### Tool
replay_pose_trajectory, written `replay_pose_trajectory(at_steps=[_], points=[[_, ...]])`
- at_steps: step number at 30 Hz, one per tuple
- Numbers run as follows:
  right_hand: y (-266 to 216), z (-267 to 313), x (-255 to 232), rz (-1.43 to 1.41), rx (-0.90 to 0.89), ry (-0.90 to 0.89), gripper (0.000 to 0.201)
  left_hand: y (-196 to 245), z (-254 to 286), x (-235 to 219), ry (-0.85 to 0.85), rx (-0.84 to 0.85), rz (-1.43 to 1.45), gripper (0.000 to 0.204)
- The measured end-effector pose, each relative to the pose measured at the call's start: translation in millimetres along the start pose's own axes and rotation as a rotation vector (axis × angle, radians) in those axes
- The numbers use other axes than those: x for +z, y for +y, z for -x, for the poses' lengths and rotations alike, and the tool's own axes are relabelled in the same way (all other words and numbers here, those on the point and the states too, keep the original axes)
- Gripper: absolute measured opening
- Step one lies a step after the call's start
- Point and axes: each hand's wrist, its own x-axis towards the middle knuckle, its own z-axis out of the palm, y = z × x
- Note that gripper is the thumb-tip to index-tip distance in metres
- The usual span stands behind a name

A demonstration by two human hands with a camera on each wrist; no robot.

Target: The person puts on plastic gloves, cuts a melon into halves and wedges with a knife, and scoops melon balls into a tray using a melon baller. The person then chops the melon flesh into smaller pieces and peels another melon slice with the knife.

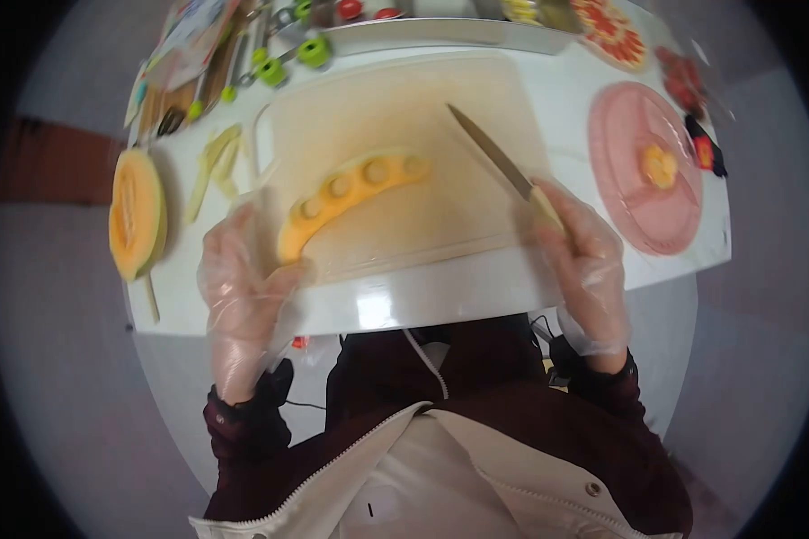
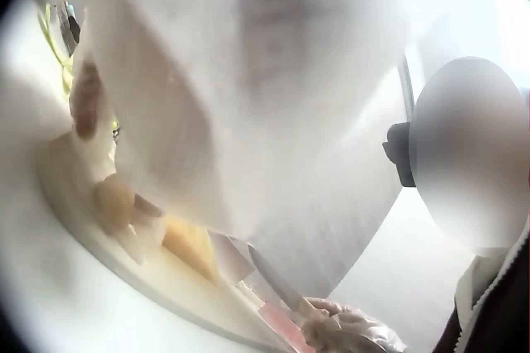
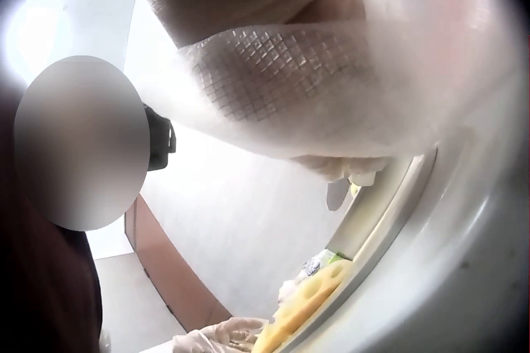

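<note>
A curved slice of orange melon (image 1: 355, 190) with several round hollows along it lies on the cutting board (image 1: 422, 220). My gloved left hand (image 1: 243, 278) is at the slice's left end, its thumb right by the tip and its fingers spread apart. In the right wrist view the left hand (image 3: 222, 336) appears beside the end of the slice (image 3: 298, 307). My gloved right hand (image 1: 589, 256) grips the pale handle of a knife (image 1: 499, 157), the blade pointing up and left over the board's right side. The left wrist view also shows this knife (image 2: 277, 278).
A cut melon piece (image 1: 137, 216) and rind strips (image 1: 211, 166) lie at left. On the right, a pink divided plate (image 1: 607, 171) holds orange melon pieces. Green-handled tools (image 1: 313, 52) and a metal tray (image 1: 449, 34) stand at the back, near a plate of red pieces (image 1: 609, 31).
</note>
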Motion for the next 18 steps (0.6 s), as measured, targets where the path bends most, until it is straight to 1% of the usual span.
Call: replay_pose_trajectory(at_steps=[1,2,3,4,6,8,10,11,12,14,15,17,18], points=[[-3,0,4,-0.041,0.056,0.001,0.04,-2,2,2,0.009,-0.034,-0.011,0.08],[-4,0,6,-0.039,0.073,-0.03,0.044,-1,4,4,0.002,-0.046,-0.067,0.076],[-6,-1,8,-0.042,0.064,-0.057,0.044,2,5,6,-0.009,-0.055,-0.12,0.073],[-8,-3,8,-0.033,0.053,-0.074,0.045,7,5,7,-0.014,-0.097,-0.147,0.063],[-12,-7,7,-0.019,0.04,-0.103,0.046,13,1,9,-0.018,-0.122,-0.151,0.059],[-16,-10,8,0.08,-0.137,-0.146,0.044,18,0,11,-0.02,-0.136,-0.15,0.056],[-18,-9,12,0.062,-0.156,-0.146,0.047,22,-2,15,0.002,-0.143,-0.053,0.049],[-20,-8,14,0.043,-0.172,-0.136,0.049,24,-3,17,-0.002,-0.145,-0.045,0.049],[-22,-5,15,0.052,-0.169,-0.137,0.049,26,-4,21,0.03,-0.122,-0.064,0.047],[-33,-2,16,-0.094,0.057,-0.222,0.05,30,-7,26,0.056,-0.109,-0.068,0.045],[-38,0,17,-0.081,0.061,-0.228,0.05,32,-10,27,0.048,-0.089,-0.077,0.046],[-46,2,20,-0.087,0.177,-0.343,0.052,32,-10,27,0.039,-0.081,-0.08,0.047],[-34,3,26,0.002,-0.054,-0.302,0.056,31,-9,27,0.054,-0.053,-0.077,0.047]])
